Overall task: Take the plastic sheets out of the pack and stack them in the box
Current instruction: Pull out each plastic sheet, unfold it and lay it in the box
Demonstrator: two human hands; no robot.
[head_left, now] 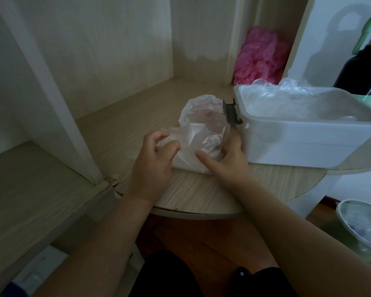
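A clear plastic pack with red print lies on the wooden shelf, its mouth standing up toward the back. My left hand rests on the pack's left side with fingers curled, pinching the thin plastic. My right hand holds the pack's right side, thumb stretched across the front, fingers partly hidden behind the film. Just to the right stands a white plastic box with a grey latch; crumpled clear sheets sit inside it.
A pink plastic bundle fills a narrow compartment behind the box. A dark bottle stands at the far right. A green bin with a plastic liner stands on the floor at the lower right. The shelf's rounded front edge lies close under my wrists.
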